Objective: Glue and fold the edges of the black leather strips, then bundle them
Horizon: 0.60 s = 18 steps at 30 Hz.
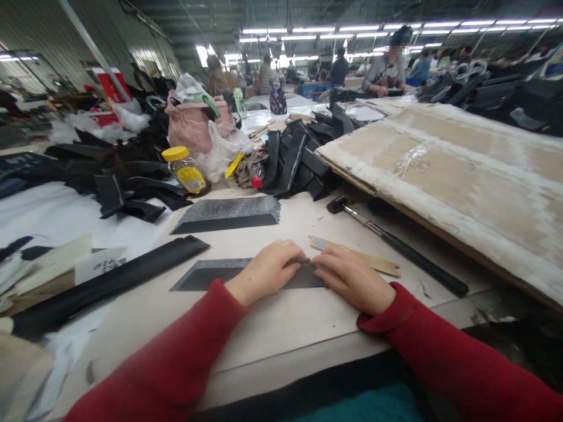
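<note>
Left hand [275,266]: you pinch far edge of flat black fabric strip [217,274].
Right hand [345,275]: you pinch same edge, just beside.

Left hand [270,269] and right hand [352,275] hide part of the strip [215,276]; right edge cuts the board [461,161]; label [192,179] too small to read; far workers [338,69] blurred

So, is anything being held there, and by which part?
The dark strip: the left hand and right hand seem to pinch its far edge, toward its right end, though the grip is partly hidden.
</note>
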Available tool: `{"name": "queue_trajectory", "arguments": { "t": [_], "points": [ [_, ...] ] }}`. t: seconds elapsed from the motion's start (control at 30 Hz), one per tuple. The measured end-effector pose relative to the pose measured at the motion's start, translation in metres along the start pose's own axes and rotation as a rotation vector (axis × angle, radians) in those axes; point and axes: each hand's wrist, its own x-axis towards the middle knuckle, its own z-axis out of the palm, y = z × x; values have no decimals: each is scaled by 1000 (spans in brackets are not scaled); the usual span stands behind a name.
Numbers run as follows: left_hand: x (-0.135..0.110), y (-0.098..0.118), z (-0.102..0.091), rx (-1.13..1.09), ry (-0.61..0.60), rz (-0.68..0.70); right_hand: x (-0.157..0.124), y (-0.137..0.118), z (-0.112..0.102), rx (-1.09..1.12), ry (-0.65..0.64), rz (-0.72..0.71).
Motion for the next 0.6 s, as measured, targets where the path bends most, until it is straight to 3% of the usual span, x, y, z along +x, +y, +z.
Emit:
{"name": "queue_trajectory", "arguments": {
  "t": [0.3, 0.6],
  "points": [
    [-8, 7, 2, 223, -24, 44, 4, -3, -3, -28, -54, -50],
    [-17, 1, -3, 210, -48, 75, 13, -9, -4, -419, -143, -201]
  ]
}}
